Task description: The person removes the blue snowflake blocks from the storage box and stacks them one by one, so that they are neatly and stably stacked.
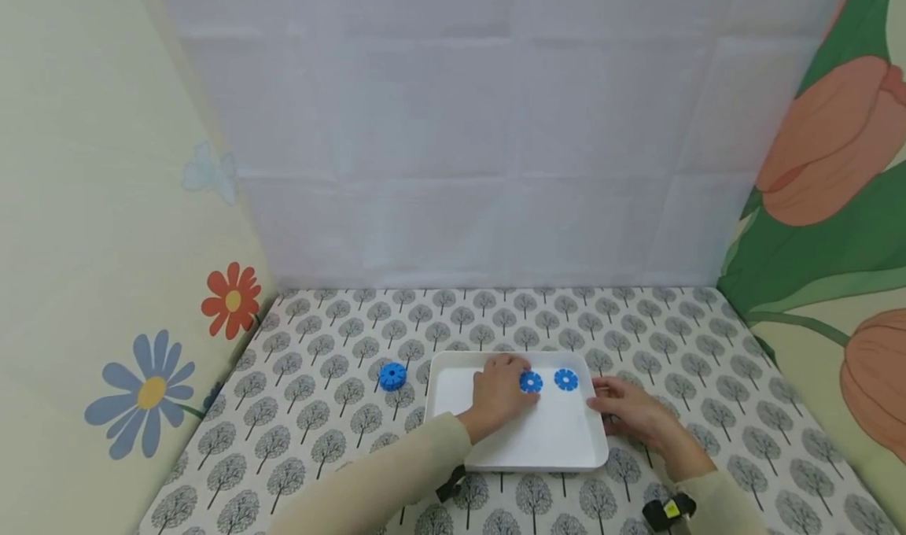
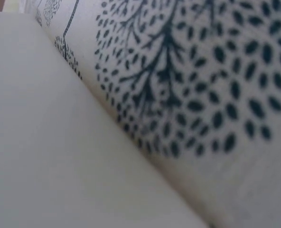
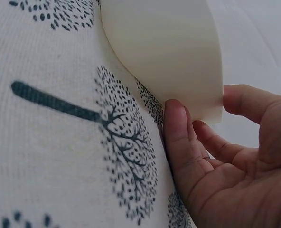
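Note:
A white tray (image 1: 559, 440) lies on the patterned cloth. Inside it, my left hand (image 1: 498, 389) has its thumb and fingers about a blue notched disc (image 1: 532, 382), touching its edge. A second blue notched disc (image 1: 565, 379) lies flat to the right of that one. My right hand (image 1: 632, 411) grips the tray's right side. In the right wrist view, the thumb and fingers of the right hand (image 3: 230, 161) take hold of the tray wall (image 3: 169, 52) near a corner. The left wrist view shows mostly the tray's outer side (image 2: 60, 142), with the working fingers out of sight.
A small stack of blue discs (image 1: 392, 376) stands on the tree-print cloth (image 1: 333, 409), left of the tray. A white cloth wall (image 1: 439, 142) rises at the back. Flower-print panels border the left and right sides.

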The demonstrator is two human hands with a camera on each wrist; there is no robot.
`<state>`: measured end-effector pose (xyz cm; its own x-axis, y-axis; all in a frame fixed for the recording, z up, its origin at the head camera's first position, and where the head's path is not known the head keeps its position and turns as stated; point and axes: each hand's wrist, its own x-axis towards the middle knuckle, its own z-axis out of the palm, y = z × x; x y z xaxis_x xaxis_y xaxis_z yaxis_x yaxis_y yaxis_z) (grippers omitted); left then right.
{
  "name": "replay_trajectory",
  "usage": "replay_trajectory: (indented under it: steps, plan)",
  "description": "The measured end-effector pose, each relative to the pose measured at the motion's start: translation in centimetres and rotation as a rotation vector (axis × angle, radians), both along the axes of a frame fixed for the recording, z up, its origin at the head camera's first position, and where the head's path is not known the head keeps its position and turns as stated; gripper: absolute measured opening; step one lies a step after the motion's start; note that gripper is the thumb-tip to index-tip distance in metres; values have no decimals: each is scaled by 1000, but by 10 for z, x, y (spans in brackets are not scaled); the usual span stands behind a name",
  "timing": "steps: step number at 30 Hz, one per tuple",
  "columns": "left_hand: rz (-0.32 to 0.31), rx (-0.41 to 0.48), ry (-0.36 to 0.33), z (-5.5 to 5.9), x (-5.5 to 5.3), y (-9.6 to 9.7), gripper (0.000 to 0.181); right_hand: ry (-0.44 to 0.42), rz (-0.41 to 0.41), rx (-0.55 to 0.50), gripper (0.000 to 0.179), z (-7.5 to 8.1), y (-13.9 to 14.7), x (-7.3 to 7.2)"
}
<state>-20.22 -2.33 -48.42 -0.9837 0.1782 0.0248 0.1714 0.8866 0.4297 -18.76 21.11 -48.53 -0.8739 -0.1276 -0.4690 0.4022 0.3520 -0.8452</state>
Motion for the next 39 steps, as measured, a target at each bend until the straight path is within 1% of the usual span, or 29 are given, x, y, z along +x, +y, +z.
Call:
replay_trajectory:
  steps: [6, 8, 12, 16, 22, 29, 34, 39]
  plan:
    - [-6, -16, -3, 2, 1, 1, 46, -29, -1, -1, 64, 1, 1, -1]
    - [-7, -21, -7, 1, 1, 1, 45, -38, -12, -3, 63, 1, 0, -1]
    - [-8, -27, -6, 0, 3, 2, 43, -45, -8, -3, 63, -1, 0, 1]
    - [-25, -44, 11, -3, 5, 0, 40, -57, -4, -5, 63, -2, -1, 4]
    - [-62, -79, 50, -3, 1, -1, 37, -18, -4, -3, 60, -2, -1, 4]
    - [-71, -93, 16, 0, -2, 1, 35, -21, -8, -2, 60, -3, 0, 3]
    - [-52, -60, -15, 1, -6, 4, 32, 18, 10, -18, 59, -2, 0, 3]
    - [-29, -20, -61, 3, -8, 5, 31, 25, 23, -44, 60, -1, 2, 2]
